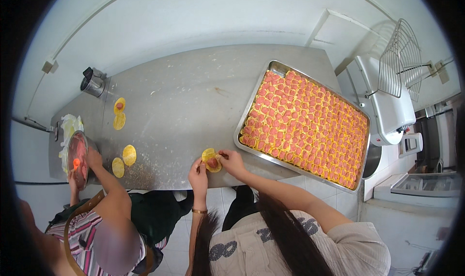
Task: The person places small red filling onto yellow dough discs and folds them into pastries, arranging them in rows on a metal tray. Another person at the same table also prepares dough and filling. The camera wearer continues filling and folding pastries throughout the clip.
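Low over the table's front edge, my left hand [197, 173] pinches the left side of a round yellow dumpling wrapper [208, 153]. A lump of pink meat filling [212, 163] sits on its lower part. My right hand [233, 163] grips the wrapper's right edge, fingers bent close to the filling. Whether a second wrapper lies under the first I cannot tell. To the right, a large metal tray [277, 69] holds many yellow-wrapped dumplings with pink filling showing on top, in close rows. Its upper left corner shows bare metal.
At the left, a co-worker's hand [94, 159] rests at a metal bowl [85, 143] of pink meat; their other holds an orange spoon [76, 163]. Several loose wrappers [129, 155] lie near them, one topped with meat. A metal pitcher [93, 84] and a white machine [382, 101] flank the table.
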Demonstrator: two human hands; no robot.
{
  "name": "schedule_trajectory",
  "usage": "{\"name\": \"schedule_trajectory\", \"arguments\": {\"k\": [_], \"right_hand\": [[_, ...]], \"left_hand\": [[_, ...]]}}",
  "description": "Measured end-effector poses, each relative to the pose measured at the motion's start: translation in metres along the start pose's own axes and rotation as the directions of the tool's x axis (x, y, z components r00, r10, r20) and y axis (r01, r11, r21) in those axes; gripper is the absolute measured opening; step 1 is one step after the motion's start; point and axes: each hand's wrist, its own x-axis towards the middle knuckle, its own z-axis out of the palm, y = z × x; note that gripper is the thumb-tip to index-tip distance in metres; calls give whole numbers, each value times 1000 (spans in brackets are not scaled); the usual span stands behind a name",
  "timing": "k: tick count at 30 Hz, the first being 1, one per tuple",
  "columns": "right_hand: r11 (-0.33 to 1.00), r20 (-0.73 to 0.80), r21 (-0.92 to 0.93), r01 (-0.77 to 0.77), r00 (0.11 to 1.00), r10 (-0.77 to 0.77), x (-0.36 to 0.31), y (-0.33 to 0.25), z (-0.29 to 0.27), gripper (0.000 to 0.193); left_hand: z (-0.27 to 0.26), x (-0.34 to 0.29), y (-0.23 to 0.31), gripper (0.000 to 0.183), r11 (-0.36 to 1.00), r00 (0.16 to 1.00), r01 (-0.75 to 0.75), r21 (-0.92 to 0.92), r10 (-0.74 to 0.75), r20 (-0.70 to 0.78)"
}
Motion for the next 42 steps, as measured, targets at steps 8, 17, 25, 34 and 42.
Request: {"name": "schedule_trajectory", "arguments": {"k": [8, 17, 25, 34, 42], "right_hand": [[925, 199, 378, -39, 979, -40, 6, 16, -8, 27], [846, 233, 522, -108, 972, -19, 7, -7, -19, 28], [929, 166, 369, 26, 982, -93, 2, -3, -18, 29], [979, 219, 98, 181, 955, -199, 5, -3, -33, 33], [927, 241, -129, 352, 918, -315, 0, -2, -39, 38]], "left_hand": [[2, -6, 4, 33, 984, 992, 53, -168, -32, 122], [6, -5, 13, 10, 878, 990, 138, -458, -108, 92], [14, -11, 17, 11, 921, 994, 11, -389, 33, 106], [13, -10, -3, 17, 989, 999, 36, -142, -31, 35], [16, -12, 3, 18, 934, 952, -304, 186, 294, 82]]}}
